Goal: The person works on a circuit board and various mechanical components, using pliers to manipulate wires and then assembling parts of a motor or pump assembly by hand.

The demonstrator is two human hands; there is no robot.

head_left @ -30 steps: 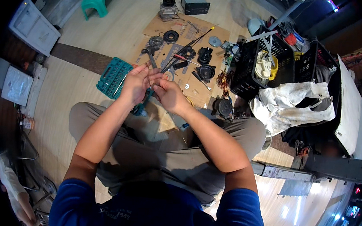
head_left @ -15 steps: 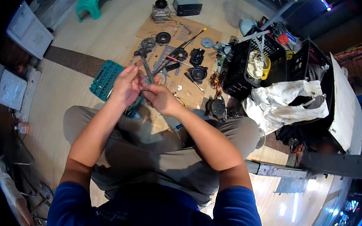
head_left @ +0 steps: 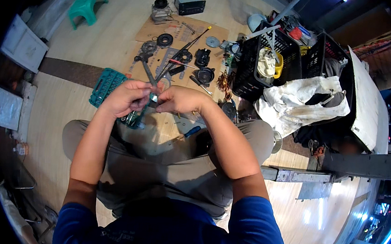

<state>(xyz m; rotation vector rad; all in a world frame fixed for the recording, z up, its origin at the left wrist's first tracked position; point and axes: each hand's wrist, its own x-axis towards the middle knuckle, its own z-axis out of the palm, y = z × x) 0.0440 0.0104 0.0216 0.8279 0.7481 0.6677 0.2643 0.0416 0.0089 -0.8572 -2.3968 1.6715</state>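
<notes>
Left hand (head_left: 125, 99): fingers curled, tips drawn together beside the shiny piece; their exact grip is hidden, so I cannot tell whether they clamp it
Right hand (head_left: 181, 101): fingers bent toward the thumb; I cannot tell whether they pinch too
Shiny piece (head_left: 154, 98): small; between both hands, probably so each can steady it
Cardboard (head_left: 143, 31): under the black ring (head_left: 164, 40); likely shielding the floor (head_left: 56, 119)
Teal tool case (head_left: 107, 85): open just beyond the left hand; apparently for easy reach
</notes>
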